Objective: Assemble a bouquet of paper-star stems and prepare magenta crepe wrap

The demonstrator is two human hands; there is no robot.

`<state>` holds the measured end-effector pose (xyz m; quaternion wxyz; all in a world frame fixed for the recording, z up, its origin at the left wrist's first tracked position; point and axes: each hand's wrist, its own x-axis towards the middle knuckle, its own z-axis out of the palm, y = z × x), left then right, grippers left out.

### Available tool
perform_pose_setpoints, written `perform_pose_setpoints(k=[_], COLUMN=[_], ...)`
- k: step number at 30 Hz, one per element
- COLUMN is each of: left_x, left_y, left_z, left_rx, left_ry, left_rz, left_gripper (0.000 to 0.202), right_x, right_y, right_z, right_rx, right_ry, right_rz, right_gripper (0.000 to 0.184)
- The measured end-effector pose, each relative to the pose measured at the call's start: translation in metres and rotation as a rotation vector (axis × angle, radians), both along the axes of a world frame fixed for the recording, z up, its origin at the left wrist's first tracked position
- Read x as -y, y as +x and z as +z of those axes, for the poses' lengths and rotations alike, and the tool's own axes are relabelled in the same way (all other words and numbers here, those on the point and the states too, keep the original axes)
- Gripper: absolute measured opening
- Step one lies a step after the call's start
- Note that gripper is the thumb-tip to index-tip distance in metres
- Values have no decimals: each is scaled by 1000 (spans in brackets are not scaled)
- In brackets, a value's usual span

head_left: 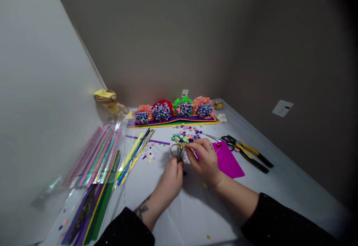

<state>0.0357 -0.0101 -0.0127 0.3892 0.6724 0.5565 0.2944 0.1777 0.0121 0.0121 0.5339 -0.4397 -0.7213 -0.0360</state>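
My left hand (pixel 172 177) is closed around a bundle of thin wire stems (pixel 180 153) and holds it upright above the table. Small folded paper stars (pixel 183 137) in green, blue, purple and yellow top the stems. My right hand (pixel 205 160) is at the right side of the bundle, just below the stars, with thumb and forefinger pinched together. What lies between those fingertips is too small to make out. Beneath and to the right of my right hand is a magenta sheet (pixel 231 162). A small red piece (pixel 218 145) rests near its top edge.
Finished star bouquets (pixel 163 111) stand at the back on coloured sheets (pixel 173 123). Scissors (pixel 228 141) and yellow-handled pliers (pixel 253 156) lie right. Paper strips (pixel 134 158), strips in clear packets (pixel 96 156) and scattered scraps (pixel 149 154) lie left. Loose stars (pixel 190 128) sit behind the bundle.
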Motion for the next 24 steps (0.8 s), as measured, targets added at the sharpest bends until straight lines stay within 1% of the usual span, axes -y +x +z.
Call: perform_pose_setpoints(k=[5, 11, 18, 21, 24], left_x=[0, 1, 2, 2, 2], left_y=[0, 1, 1, 1, 0], left_z=[1, 7, 8, 8, 8], left_rx=[3, -14, -16, -13, -11], left_ry=[5, -27, -23, -32, -27], left_rz=[2, -2, -4, 8, 17], left_gripper=[28, 25, 23, 25, 29], right_x=[-1, 1, 0, 0, 1], right_y=[2, 1, 6, 8, 11], right_z=[2, 6, 9, 11, 12], right_rx=[19, 66, 35, 15, -21], right_ry=[10, 45, 81, 56, 21], right_rz=[-14, -24, -80, -51, -11], right_gripper=[11, 9, 11, 11, 21])
